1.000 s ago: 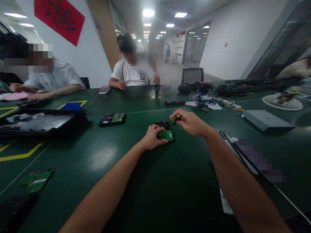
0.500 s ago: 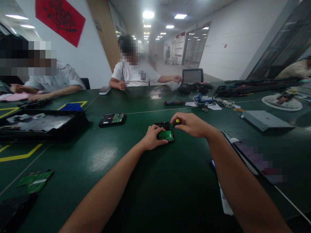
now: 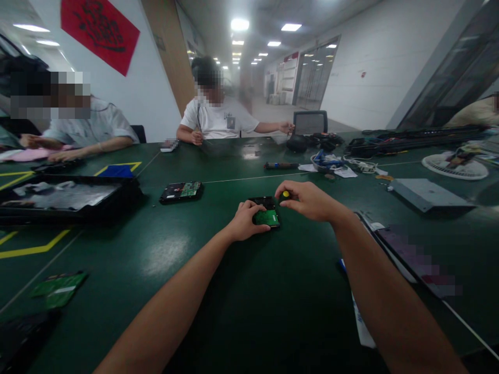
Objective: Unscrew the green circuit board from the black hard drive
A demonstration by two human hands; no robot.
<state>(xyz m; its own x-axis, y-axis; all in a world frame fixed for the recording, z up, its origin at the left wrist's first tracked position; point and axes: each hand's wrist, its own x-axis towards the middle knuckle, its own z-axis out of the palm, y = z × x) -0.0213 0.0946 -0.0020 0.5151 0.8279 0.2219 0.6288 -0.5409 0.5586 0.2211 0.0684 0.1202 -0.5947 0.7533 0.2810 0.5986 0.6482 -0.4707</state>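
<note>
A small black hard drive (image 3: 266,210) with a green circuit board on top lies on the dark green table (image 3: 234,291) in front of me. My left hand (image 3: 245,220) grips its left side, fingers curled over the edge. My right hand (image 3: 307,200) is closed round a small screwdriver with a yellow cap (image 3: 286,194), held upright over the drive's far right corner. The screwdriver's tip is hidden by my fingers.
A second drive (image 3: 181,190) lies to the left, beside a black tray (image 3: 66,196). Green boards (image 3: 58,289) sit near left. A grey metal box (image 3: 427,191), cables and a white fan grille (image 3: 454,166) lie right. Two people sit across the table.
My right hand with the screwdriver has dropped slightly toward the drive. The person opposite has reached a hand out to the right. My left hand has stayed on the drive.
</note>
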